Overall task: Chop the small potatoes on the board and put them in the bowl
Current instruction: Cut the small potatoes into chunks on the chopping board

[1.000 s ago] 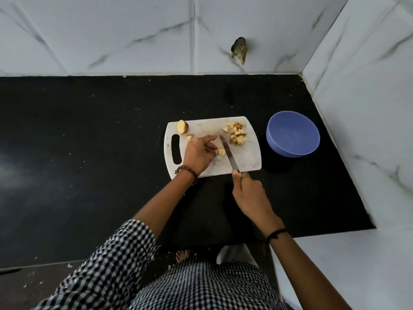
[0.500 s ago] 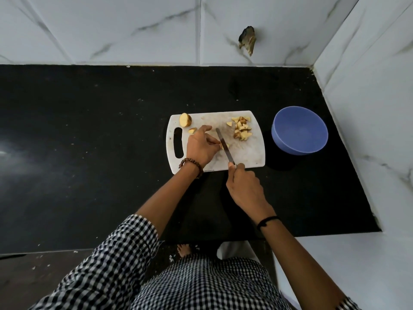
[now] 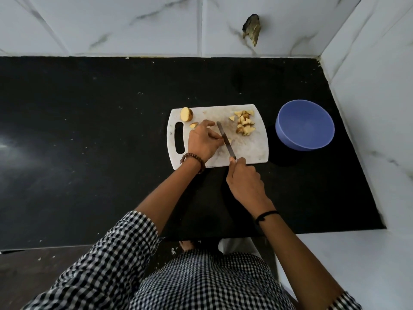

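Note:
A white cutting board [image 3: 250, 151] lies on the black counter. My left hand [image 3: 204, 142] sits on the board with its fingers curled over a potato piece that is almost hidden under them. My right hand [image 3: 245, 182] grips the handle of a knife [image 3: 225, 139], whose blade lies right beside my left fingertips. A heap of chopped potato pieces [image 3: 244, 125] sits at the board's far right. A potato half [image 3: 186, 114] and a small wedge [image 3: 193, 125] lie at the far left. The blue bowl [image 3: 305, 125] stands right of the board.
The black counter [image 3: 89, 142] stretches far to the left. White marble-tiled walls close off the back and the right side. A dark chipped spot [image 3: 251, 30] marks the back wall. The counter's front edge runs just in front of my body.
The knife blade has moved left, up against my left fingertips, and my left hand now covers the piece that showed a second ago. The view has shifted slightly.

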Motion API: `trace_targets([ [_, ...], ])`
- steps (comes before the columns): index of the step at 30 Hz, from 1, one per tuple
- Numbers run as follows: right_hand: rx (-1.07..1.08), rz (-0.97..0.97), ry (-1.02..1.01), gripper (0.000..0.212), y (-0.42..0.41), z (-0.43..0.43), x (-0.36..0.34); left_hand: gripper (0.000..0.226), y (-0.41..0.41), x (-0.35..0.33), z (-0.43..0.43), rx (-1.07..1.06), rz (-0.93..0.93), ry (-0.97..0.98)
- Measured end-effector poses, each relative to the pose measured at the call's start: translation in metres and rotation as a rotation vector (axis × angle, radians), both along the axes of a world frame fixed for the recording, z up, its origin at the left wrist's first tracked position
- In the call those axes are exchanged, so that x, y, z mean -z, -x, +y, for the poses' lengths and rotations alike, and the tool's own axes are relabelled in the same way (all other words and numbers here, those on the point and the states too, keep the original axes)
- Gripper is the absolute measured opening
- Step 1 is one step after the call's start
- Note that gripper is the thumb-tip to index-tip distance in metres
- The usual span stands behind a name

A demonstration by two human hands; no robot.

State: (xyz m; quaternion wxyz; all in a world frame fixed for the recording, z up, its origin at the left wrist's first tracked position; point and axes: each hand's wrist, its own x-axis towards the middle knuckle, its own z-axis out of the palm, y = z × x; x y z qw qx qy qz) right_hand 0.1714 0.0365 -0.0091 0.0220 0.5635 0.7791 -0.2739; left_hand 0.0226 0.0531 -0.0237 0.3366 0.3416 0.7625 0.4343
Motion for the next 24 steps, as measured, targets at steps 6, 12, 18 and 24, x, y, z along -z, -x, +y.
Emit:
trace_targets([
  [6,-0.017,-0.057,-0.003,0.043,-0.001,-0.005,-0.002,0.050,0.000,0.003,-0.001,0.003,-0.013,-0.002],
  [12,0.012,-0.066,0.050,0.040,-0.007,-0.011,-0.001,0.049,0.000,0.003,-0.003,0.005,-0.016,-0.005],
  [18,0.019,-0.079,0.099,0.036,-0.022,-0.020,-0.002,0.046,0.002,0.002,-0.003,0.025,-0.005,0.005],
  [24,0.047,-0.101,0.207,0.039,-0.044,-0.024,-0.012,0.043,0.003,0.003,-0.005,0.059,0.033,-0.003],
])
